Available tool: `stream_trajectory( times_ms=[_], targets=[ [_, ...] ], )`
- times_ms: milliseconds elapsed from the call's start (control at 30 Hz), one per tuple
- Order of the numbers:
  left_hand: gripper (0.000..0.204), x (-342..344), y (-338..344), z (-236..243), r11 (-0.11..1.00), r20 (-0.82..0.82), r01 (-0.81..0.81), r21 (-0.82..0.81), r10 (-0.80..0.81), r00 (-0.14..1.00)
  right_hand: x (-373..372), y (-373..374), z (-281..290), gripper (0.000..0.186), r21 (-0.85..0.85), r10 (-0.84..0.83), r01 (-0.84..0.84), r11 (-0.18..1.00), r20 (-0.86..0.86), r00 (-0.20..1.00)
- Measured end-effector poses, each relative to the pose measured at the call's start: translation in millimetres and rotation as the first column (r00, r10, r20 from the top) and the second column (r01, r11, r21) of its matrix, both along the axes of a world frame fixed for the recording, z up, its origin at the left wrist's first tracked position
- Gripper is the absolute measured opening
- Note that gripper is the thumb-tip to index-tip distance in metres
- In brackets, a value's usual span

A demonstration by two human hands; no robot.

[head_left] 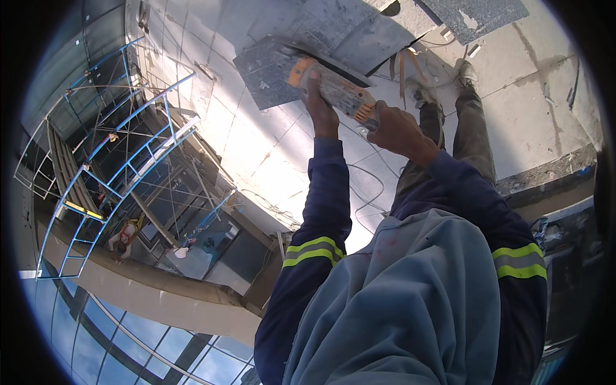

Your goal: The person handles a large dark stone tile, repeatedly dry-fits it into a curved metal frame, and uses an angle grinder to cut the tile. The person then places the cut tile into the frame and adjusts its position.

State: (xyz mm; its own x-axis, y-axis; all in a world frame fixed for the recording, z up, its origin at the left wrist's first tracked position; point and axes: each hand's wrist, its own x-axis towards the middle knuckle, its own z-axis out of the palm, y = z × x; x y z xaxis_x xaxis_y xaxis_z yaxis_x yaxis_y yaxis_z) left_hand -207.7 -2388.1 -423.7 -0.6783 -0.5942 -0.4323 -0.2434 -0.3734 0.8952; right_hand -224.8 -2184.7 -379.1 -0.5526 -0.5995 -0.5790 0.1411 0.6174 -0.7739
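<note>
Both my hands are wrapped around a dusty orange-and-grey angle grinder (340, 95). Near its front end, my left hand (321, 114) grips the body with the thumb on top. At the rear, my right hand (399, 131) closes around the orange-vented end; its fingers are partly hidden. The grinder's head lies over a dark grey speckled stone slab (260, 80). Its disc is blurred, and I cannot tell whether it touches the slab.
Another dark slab (478, 16) lies at the far right. A cable (378, 186) loops across the pale tiled floor (276, 144) beside my legs. Blue scaffolding (96, 154) stands to the left, and another person (125, 237) is below it.
</note>
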Motion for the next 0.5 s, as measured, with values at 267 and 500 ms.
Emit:
stream_trajectory(
  times_ms=[267, 500],
  targets=[
    [0.051, -7, -25, 0, 0.999, 0.016, 0.035, 0.011, -0.035, 0.999, -4, -22, -10, 0.047, -0.061, -0.021, 0.018, 0.998, -0.045, 0.999],
    [0.059, -24, -27, -4, 0.997, -0.096, -0.012, 0.072, 0.019, 0.995, -25, -26, -17, 0.048, -0.027, 0.03, -0.032, 0.999, -0.045, 0.999]
  ],
)
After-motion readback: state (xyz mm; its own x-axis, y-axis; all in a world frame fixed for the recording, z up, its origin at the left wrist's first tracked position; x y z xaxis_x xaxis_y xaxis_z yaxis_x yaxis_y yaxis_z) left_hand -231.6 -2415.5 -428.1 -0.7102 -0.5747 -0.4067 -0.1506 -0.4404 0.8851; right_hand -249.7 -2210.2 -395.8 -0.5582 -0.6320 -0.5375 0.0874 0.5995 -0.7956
